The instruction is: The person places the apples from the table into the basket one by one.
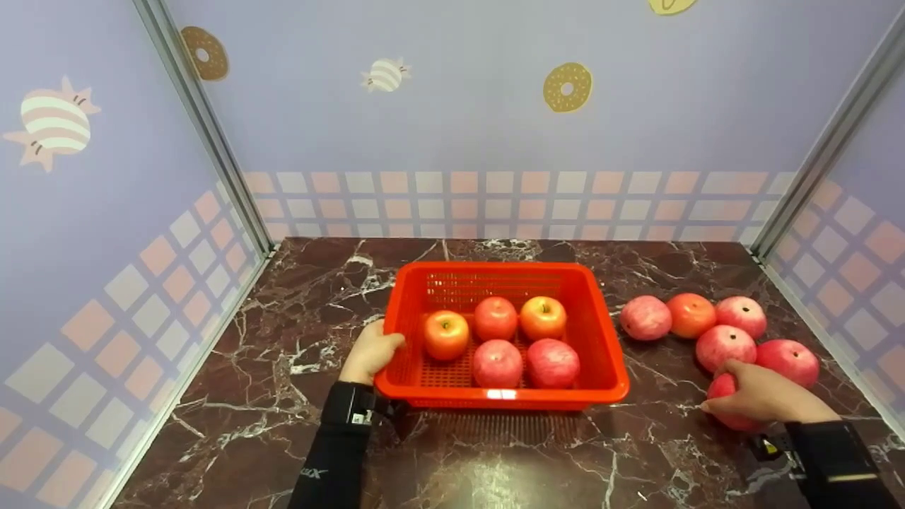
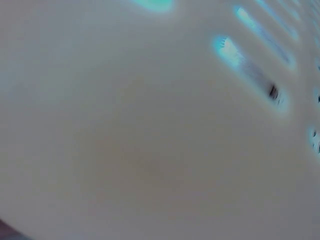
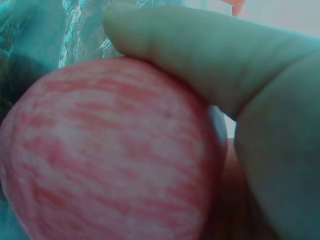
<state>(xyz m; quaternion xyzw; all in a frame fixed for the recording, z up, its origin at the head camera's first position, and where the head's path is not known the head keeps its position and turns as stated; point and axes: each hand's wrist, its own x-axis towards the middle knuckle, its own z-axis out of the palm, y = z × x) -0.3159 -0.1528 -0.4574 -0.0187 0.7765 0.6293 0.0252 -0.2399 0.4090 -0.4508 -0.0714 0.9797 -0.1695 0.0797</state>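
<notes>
My left hand (image 1: 373, 351) grips the left rim of a red plastic basket (image 1: 500, 396), thumb over the edge and the other fingers hidden outside. Close against the left wrist camera, a blurred slotted surface (image 2: 150, 150) fills the view. Inside the basket lie several apples, two of them yellowish-red (image 1: 446, 336) with stems up. At the right of the table my right hand (image 1: 771, 396) holds a pink-red streaked apple (image 3: 110, 150), its thumb along one side. The hand covers part of that apple in the head view.
Several more apples cluster beyond my right hand, among them a pink one (image 1: 726, 348) and an orange-red one (image 1: 691, 316). The table (image 1: 283, 438) is dark marbled stone. Patterned panels (image 1: 466, 127) wall it at the back and both sides.
</notes>
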